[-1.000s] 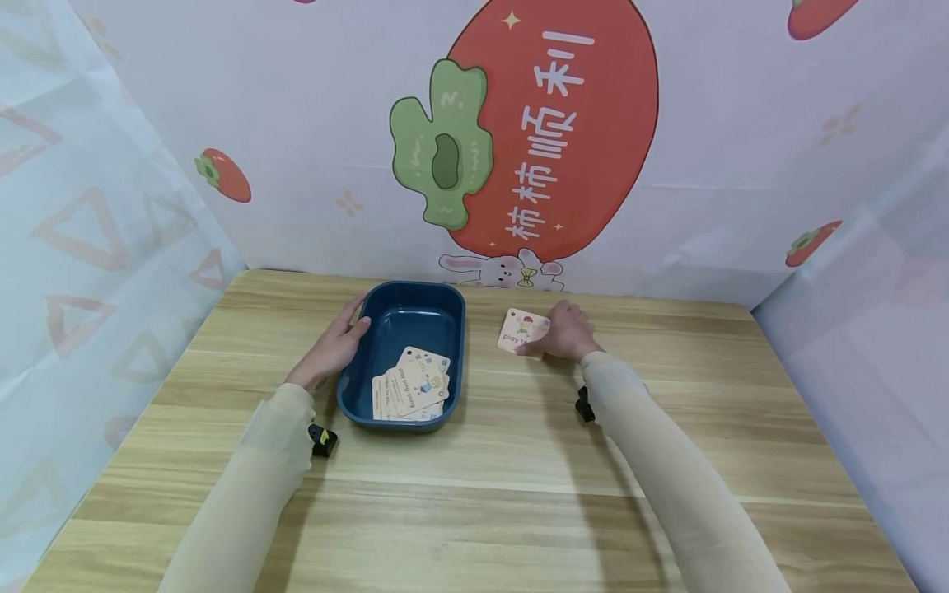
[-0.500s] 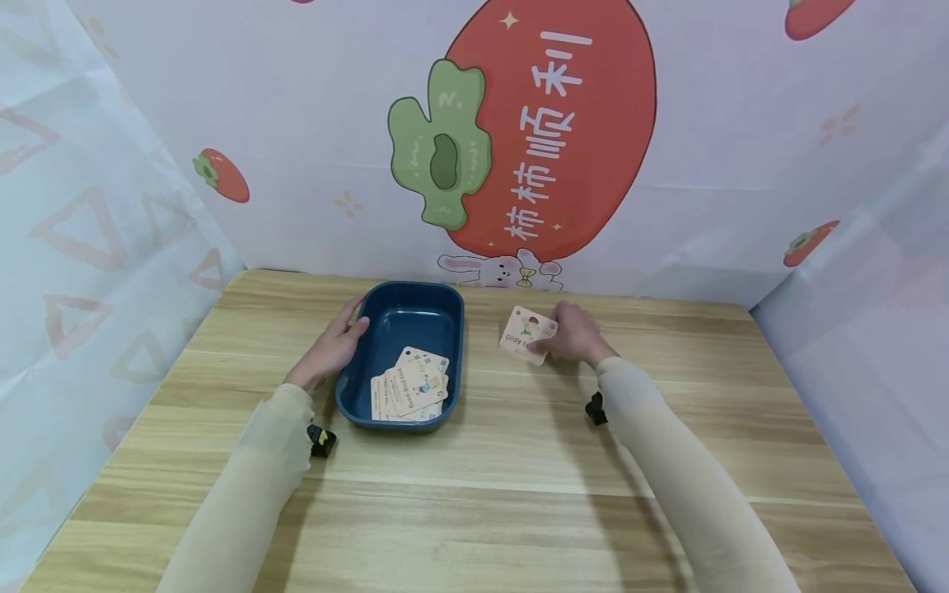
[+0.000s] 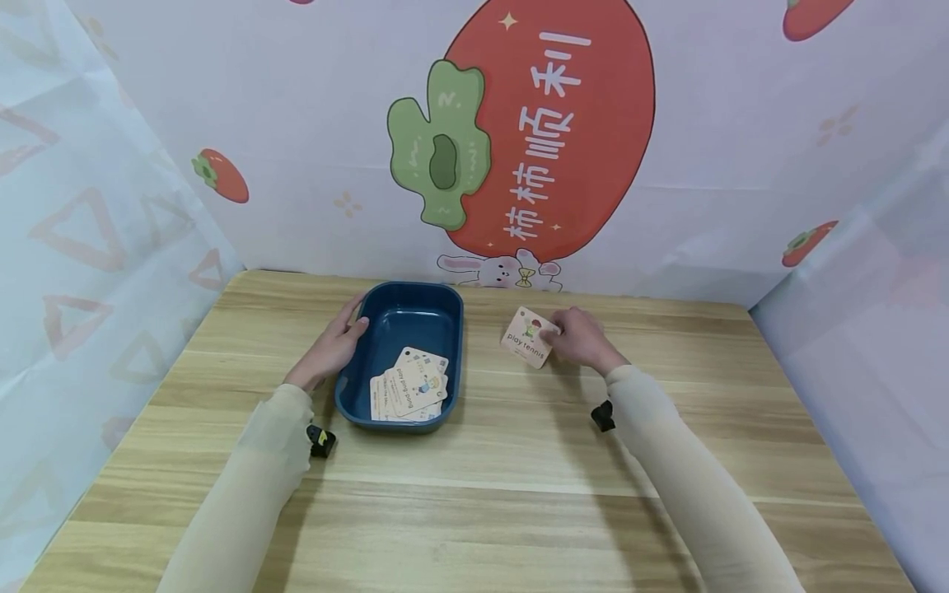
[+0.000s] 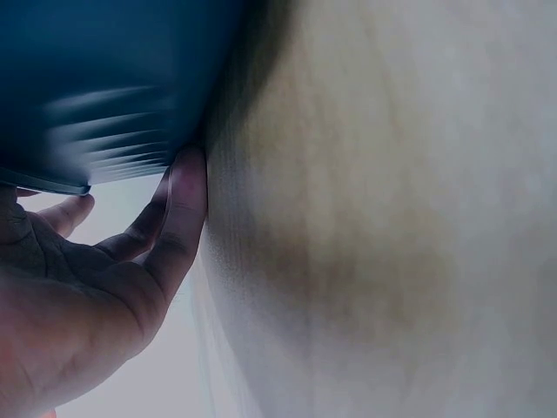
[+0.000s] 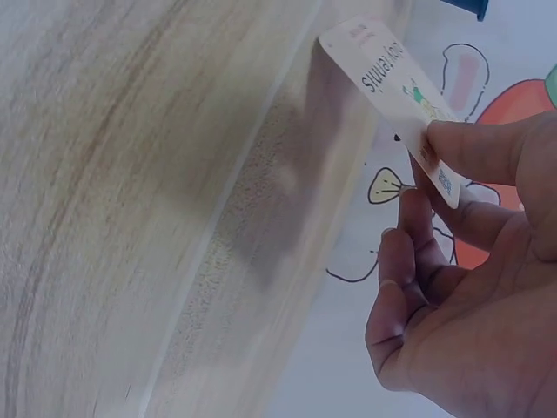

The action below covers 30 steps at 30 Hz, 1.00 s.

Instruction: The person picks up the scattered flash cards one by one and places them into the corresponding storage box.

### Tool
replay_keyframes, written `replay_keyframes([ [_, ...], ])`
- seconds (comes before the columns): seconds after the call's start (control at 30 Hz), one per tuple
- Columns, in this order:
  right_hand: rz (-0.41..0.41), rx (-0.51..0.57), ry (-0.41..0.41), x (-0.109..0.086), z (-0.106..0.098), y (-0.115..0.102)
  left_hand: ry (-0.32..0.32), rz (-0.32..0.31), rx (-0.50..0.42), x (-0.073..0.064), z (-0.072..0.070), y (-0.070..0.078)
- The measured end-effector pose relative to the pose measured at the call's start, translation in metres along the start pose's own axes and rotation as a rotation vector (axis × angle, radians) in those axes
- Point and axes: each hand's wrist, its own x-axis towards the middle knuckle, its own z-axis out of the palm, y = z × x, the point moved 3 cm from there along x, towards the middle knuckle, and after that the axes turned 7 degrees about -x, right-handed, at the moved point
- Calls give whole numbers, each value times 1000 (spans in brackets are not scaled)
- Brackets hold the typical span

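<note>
A navy blue tray stands on the wooden table, with several printed cards overlapping at its near end; the top one reads "play ping-pong". My left hand rests along the tray's left side, thumb at the rim. In the left wrist view, the fingers touch the outer wall low down, close to the table. My right hand pinches a square card printed "play tennis" between thumb and forefinger. In the right wrist view this card is tilted above the tabletop, the other fingers curled beneath.
The wooden table ends at a printed cloth backdrop behind the tray, with further cloth at both sides. A black wrist camera sits under the left sleeve, another black camera under the right.
My right hand has shifted slightly right and nearer, its grip now on the card's right edge. The "play tennis" print has come into full view. My left hand and the tray stay put.
</note>
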Motion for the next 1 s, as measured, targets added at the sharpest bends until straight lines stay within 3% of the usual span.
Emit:
replay_keyframes([
  [0.43,-55,108,24,-11,-9,1,-1,0,-5,0,0,-1],
  [0.73,-84,197,58,-20,-19,-11,2,-10,-3,1,0,-2],
  [1.0,-102,214,84,-29,-27,-27,5,0,-2,1,0,-3],
])
